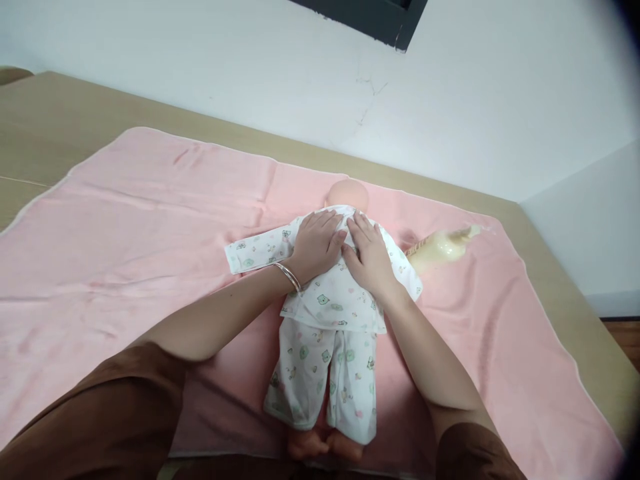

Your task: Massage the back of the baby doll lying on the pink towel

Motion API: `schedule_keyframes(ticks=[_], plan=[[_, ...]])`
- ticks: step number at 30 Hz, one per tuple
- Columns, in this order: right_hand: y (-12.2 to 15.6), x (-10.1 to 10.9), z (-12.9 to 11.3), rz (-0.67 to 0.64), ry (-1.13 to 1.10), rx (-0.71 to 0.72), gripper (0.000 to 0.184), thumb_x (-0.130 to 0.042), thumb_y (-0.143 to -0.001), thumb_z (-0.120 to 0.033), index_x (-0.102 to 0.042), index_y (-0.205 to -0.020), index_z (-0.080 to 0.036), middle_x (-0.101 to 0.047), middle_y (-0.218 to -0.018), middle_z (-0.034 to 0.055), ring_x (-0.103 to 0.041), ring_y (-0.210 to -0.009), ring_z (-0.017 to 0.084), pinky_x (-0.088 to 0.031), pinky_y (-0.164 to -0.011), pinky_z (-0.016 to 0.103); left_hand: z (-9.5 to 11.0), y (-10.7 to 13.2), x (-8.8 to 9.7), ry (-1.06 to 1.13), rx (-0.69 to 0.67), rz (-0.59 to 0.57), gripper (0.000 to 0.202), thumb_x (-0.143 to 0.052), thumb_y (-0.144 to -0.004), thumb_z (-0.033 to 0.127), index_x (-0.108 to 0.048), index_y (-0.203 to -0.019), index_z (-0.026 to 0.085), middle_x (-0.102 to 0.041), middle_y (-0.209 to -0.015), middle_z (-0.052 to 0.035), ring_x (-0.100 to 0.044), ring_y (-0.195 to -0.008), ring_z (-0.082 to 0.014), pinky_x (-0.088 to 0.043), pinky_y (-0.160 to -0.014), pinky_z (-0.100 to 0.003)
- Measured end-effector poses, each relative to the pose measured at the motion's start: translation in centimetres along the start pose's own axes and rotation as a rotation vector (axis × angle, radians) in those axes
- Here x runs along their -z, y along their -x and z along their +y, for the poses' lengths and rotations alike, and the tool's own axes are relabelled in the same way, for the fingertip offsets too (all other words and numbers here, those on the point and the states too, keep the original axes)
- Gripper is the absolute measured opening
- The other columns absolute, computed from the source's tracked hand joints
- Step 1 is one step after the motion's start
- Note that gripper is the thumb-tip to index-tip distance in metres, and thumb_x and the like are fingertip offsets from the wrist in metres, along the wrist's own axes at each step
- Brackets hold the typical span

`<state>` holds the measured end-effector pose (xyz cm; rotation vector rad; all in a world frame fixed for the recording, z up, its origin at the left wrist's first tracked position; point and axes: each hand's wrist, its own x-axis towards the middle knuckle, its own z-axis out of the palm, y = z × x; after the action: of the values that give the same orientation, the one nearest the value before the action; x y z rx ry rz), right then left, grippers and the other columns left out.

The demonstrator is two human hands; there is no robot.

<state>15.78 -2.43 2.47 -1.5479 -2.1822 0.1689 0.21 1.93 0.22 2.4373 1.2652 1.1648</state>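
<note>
- Left hand, right hand: grip flat, fingers extended; spread pressure evenly over the white-clothed, smooth-headed doll.
- Avoid the pale-yellow rounded bottle, three o'clock.

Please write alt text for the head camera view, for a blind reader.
A person's left hand and right hand rest flat on a dressed doll lying on a pink blanket. A bottle lies to the right.

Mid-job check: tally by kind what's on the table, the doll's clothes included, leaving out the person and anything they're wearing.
Baby doll: 1
Printed long-sleeved top: 1
Printed trousers: 1
Pink blanket: 1
Baby bottle: 1
Total: 5
</note>
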Motion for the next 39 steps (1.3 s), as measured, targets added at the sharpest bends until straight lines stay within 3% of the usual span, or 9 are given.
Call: schedule_keyframes(ticks=[3,8,14,20,22,26,29,34,39], plan=[[0.0,0.0,0.1,0.007,-0.001,-0.021,0.055,-0.038,-0.098,-0.036,-0.040,-0.148,-0.012,-0.032,-0.160,0.0156,-0.023,-0.151,0.028,-0.016,-0.124,0.056,0.0,0.0,0.0,0.003,0.002,-0.002,0.060,-0.017,-0.103,0.046,-0.060,-0.127,0.012,-0.063,-0.132,-0.0155,-0.054,-0.129,-0.0274,-0.037,-0.110,-0.048],[0.3,0.0,0.1,0.192,0.025,0.011,0.060,-0.042,-0.096,-0.036,-0.031,-0.152,-0.017,-0.020,-0.164,0.0133,-0.013,-0.154,0.028,-0.014,-0.122,0.062,-0.1,0.0,-0.1,0.010,0.012,-0.001,0.058,-0.020,-0.103,0.046,-0.059,-0.128,0.012,-0.063,-0.133,-0.0158,-0.053,-0.129,-0.0272,-0.037,-0.111,-0.048],[0.1,-0.2,-0.2,0.015,-0.005,-0.001,0.052,-0.042,-0.095,-0.032,-0.046,-0.144,-0.013,-0.037,-0.157,0.0151,-0.026,-0.150,0.030,-0.019,-0.123,0.059,0.0,0.0,0.0,0.030,0.000,0.014,0.059,-0.018,-0.103,0.046,-0.061,-0.125,0.012,-0.064,-0.130,-0.0149,-0.055,-0.127,-0.0279,-0.039,-0.108,-0.048],[0.5,-0.2,-0.1,0.228,-0.016,0.014,0.059,-0.045,-0.093,-0.034,-0.035,-0.149,-0.018,-0.022,-0.164,0.0132,-0.019,-0.153,0.028,-0.018,-0.121,0.061,-0.1,0.0,-0.1,0.037,0.010,0.017,0.056,-0.022,-0.103,0.046,-0.060,-0.127,0.012,-0.063,-0.132,-0.0157,-0.054,-0.128,-0.0272,-0.037,-0.110,-0.048],[0.5,-0.2,-0.2,0.202,-0.029,0.001,0.059,-0.045,-0.093,-0.033,-0.035,-0.149,-0.017,-0.022,-0.164,0.0139,-0.018,-0.153,0.028,-0.018,-0.121,0.061,-0.1,0.0,-0.1,0.036,0.013,0.010,0.055,-0.022,-0.103,0.046,-0.060,-0.127,0.014,-0.064,-0.131,-0.0144,-0.054,-0.128,-0.0264,-0.037,-0.110,-0.047],[0.3,-0.3,-0.8,0.038,-0.017,-0.013,0.052,-0.044,-0.093,-0.030,-0.046,-0.143,-0.016,-0.037,-0.158,0.0132,-0.026,-0.150,0.029,-0.019,-0.122,0.059,0.1,-0.1,0.1,0.030,0.015,-0.003,0.058,-0.019,-0.103,0.045,-0.061,-0.125,0.013,-0.065,-0.129,-0.0146,-0.055,-0.127,-0.0270,-0.038,-0.110,-0.046],[0.3,0.0,-1.0,0.010,0.014,-0.016,0.051,-0.044,-0.094,-0.031,-0.047,-0.143,-0.015,-0.038,-0.157,0.0134,-0.027,-0.149,0.031,-0.019,-0.122,0.059,0.1,-0.2,0.2,0.029,0.009,0.000,0.057,-0.018,-0.103,0.043,-0.062,-0.124,0.013,-0.065,-0.129,-0.0144,-0.055,-0.126,-0.0275,-0.039,-0.109,-0.047],[0.6,2.2,-1.4,-0.040,0.039,0.014,0.052,-0.047,-0.095,-0.031,-0.044,-0.145,-0.020,-0.038,-0.157,0.0132,-0.034,-0.146,0.032,-0.023,-0.119,0.063,-0.1,-0.2,0.0,0.030,0.008,0.008,0.054,-0.021,-0.103,0.044,-0.062,-0.124,0.016,-0.065,-0.128,-0.0129,-0.056,-0.124,-0.0258,-0.040,-0.108,-0.045],[2.4,7.3,-3.7,0.109,-0.065,0.080,0.056,-0.043,-0.097,-0.032,-0.034,-0.152,-0.025,-0.029,-0.162,0.0078,-0.030,-0.149,0.029,-0.033,-0.118,0.060,-0.4,-0.2,-0.1,0.029,-0.010,-0.005,0.055,-0.021,-0.102,0.045,-0.060,-0.126,0.014,-0.065,-0.130,-0.0131,-0.056,-0.125,-0.0258,-0.041,-0.108,-0.045]])
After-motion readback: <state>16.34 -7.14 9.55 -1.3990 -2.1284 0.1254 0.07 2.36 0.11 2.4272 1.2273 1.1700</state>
